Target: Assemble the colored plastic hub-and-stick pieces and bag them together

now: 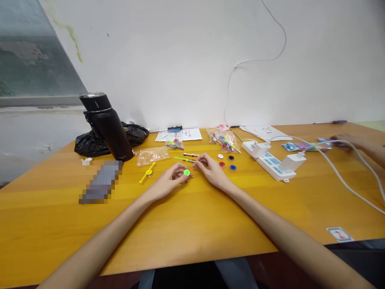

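Note:
My left hand (170, 182) is closed, pinching a bright green round disc (187, 172) between thumb and fingers just above the table. Close beside it, my right hand (209, 170) has its fingertips together at the end of a green arrow pointer (182, 159). Behind that pointer lies a white one (190, 155). To the left rests a yellow arrow (148, 172) joined to a round base. Right of my right hand sit small round discs: white (220, 157), black (231, 158), red (221, 164) and blue (233, 167).
A black bottle (110, 130) stands left, near a black plastic bag (136, 134) and a blurred-out flat object (102, 182). Clear bags of parts (224, 139) lie behind. A power strip (273, 163) with white cables is on the right, where another person's hand (349, 141) rests.

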Demonstrator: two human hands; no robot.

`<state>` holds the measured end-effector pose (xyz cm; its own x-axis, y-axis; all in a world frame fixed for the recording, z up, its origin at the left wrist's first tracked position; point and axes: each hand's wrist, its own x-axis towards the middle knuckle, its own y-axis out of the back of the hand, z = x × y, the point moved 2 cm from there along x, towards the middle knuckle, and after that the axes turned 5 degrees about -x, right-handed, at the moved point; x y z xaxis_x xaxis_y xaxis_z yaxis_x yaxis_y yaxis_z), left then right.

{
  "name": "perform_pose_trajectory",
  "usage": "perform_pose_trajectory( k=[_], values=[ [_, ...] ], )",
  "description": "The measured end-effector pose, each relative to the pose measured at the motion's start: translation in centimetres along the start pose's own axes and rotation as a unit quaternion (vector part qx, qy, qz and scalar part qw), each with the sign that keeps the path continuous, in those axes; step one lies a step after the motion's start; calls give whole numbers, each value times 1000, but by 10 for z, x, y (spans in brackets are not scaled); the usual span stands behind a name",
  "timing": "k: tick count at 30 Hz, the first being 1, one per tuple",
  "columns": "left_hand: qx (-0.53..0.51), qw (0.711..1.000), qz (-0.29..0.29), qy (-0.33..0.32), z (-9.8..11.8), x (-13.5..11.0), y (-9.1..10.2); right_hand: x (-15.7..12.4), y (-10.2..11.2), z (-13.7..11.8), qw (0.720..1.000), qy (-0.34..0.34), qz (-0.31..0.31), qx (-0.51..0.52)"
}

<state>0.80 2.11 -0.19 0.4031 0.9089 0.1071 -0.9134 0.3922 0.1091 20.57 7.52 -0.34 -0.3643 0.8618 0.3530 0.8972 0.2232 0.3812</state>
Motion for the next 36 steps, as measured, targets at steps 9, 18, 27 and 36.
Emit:
perform_pose_trajectory(
  k=[9,18,27,36],
  values=[
    [-112,992,54,35,0,4,7,-2,-3,-18,926,-151,20,346],
    [-165,982,83,46,2,3,8,-3,-1,-21,860,-202,35,467],
    [-163,981,100,41,7,0,5,-3,1,-16,871,-189,43,452],
    [-159,975,152,12,6,1,9,-8,-4,-17,923,-178,-5,340]
  ],
)
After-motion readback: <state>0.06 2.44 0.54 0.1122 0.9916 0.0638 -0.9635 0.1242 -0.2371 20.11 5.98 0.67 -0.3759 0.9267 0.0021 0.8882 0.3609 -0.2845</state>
